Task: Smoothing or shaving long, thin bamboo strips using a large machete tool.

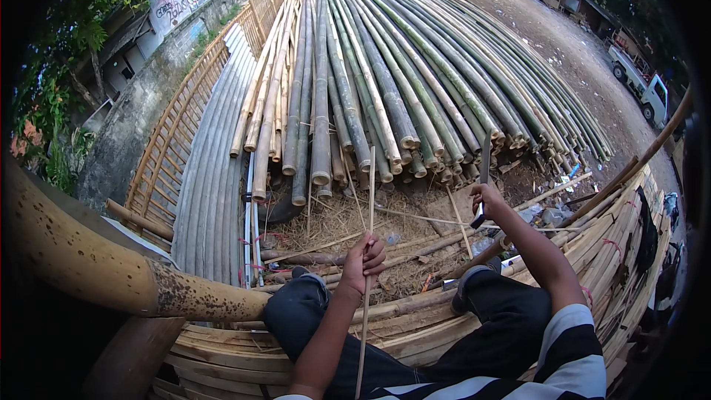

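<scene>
A thin, pale bamboo strip [372,196] stands nearly upright in front of me, its lower end passing down between my legs. My left hand [361,261] is closed around the strip at about its middle. Farther right, my right hand [487,201] grips a machete [485,155], with the dark blade pointing up and away from the strip. Below the right fist part of its handle shows. Loose shavings [318,215] and bamboo scraps lie on the ground beyond my hands.
Long bamboo poles [385,89] fan out ahead in a big pile. Corrugated sheets [215,170] and a bamboo fence [174,133] line the left. A thick bamboo pole [192,292] crosses at lower left. Split bamboo [615,252] is stacked at right. A white truck [641,85] stands beyond.
</scene>
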`<state>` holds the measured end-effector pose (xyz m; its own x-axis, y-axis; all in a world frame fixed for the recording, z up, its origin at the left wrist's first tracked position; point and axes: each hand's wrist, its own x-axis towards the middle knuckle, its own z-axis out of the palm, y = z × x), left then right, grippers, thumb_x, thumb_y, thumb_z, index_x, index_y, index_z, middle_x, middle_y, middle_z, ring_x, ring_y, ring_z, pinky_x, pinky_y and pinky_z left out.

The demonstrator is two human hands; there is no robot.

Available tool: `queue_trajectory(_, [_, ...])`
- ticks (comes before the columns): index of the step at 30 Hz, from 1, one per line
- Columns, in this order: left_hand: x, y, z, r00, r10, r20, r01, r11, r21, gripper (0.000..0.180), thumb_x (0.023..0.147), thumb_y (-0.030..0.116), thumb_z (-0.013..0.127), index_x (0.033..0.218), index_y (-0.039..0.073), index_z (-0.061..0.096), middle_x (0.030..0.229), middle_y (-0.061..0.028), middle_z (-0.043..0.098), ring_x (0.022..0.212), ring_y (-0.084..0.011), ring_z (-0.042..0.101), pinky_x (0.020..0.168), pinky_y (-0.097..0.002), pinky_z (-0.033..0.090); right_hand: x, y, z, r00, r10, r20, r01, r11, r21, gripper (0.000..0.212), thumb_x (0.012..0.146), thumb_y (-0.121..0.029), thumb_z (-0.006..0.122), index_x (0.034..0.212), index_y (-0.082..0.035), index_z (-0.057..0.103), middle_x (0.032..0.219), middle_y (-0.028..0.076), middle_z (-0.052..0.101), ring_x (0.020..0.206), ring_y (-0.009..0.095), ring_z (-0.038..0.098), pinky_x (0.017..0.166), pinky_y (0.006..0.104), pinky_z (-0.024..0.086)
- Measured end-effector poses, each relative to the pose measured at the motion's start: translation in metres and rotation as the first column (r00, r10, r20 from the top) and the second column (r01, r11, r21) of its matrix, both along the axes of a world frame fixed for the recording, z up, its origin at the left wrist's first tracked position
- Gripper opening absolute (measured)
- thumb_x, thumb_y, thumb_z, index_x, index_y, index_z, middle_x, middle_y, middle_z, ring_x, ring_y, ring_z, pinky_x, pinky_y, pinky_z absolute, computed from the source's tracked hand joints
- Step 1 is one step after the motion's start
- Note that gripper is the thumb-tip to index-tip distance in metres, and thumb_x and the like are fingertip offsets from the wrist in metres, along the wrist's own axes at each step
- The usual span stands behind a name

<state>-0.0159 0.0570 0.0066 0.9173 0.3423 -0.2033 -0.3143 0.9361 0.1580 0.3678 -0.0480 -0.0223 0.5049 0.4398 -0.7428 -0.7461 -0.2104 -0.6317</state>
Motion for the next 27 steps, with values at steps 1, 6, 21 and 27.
queue_trajectory(1, [0.001, -0.001, 0.002, 1.000, 0.004, -0.002, -0.004, 1.000, -0.012, 0.028, 0.100, 0.032, 0.037, 0.080, 0.012, 0.041, 0.054, 0.0045, 0.026, 0.039, -0.0038, 0.023, 0.031, -0.0157, 0.023, -0.008, 0.000, 0.003, 1.000, 0.004, -0.002, -0.004, 1.000, -0.012, 0.015, 0.072, -0.007, 0.059, 0.069, -0.008, 0.044, 0.054, -0.005, 0.035, 0.038, 0.004, 0.032, 0.037, 0.0230, 0.032])
queue_trajectory(6, [0.004, 0.001, -0.005, 0.997, -0.035, -0.064, 0.041, 0.994, 0.100, 0.029, 0.100, 0.033, 0.037, 0.080, 0.012, 0.040, 0.054, 0.0054, 0.026, 0.038, -0.0037, 0.020, 0.032, -0.0175, 0.021, -0.059, 0.015, 0.032, 0.873, 0.380, 0.306, -0.362, 0.925, -0.118, 0.018, 0.073, -0.008, 0.060, 0.062, -0.008, 0.045, 0.049, -0.003, 0.038, 0.039, 0.008, 0.038, 0.037, 0.0256, 0.031])
queue_trajectory(21, [0.010, -0.038, -0.051, 0.714, 0.612, -0.340, 0.320, 0.146, 0.936, 0.020, 0.085, 0.013, 0.059, 0.080, 0.006, 0.041, 0.061, 0.0001, 0.043, 0.047, -0.0056, 0.037, 0.042, -0.0245, 0.031, -0.197, 0.043, 0.054, -0.656, 0.489, 0.574, -0.503, 0.284, -0.816, 0.018, 0.064, -0.021, 0.063, 0.065, -0.003, 0.063, 0.063, 0.019, 0.061, 0.061, 0.037, 0.063, 0.058, 0.0461, 0.051])
queue_trajectory(27, [0.012, -0.057, -0.007, 0.813, 0.296, -0.501, 0.284, 0.549, 0.786, 0.027, 0.092, 0.022, 0.056, 0.077, 0.009, 0.037, 0.057, 0.0045, 0.038, 0.043, -0.0034, 0.033, 0.039, -0.0207, 0.024, -0.006, 0.053, 0.052, -0.038, 0.729, 0.683, 0.003, 0.684, -0.730, 0.028, 0.065, -0.018, 0.056, 0.071, 0.009, 0.063, 0.075, 0.031, 0.061, 0.077, 0.045, 0.062, 0.070, 0.0478, 0.051])
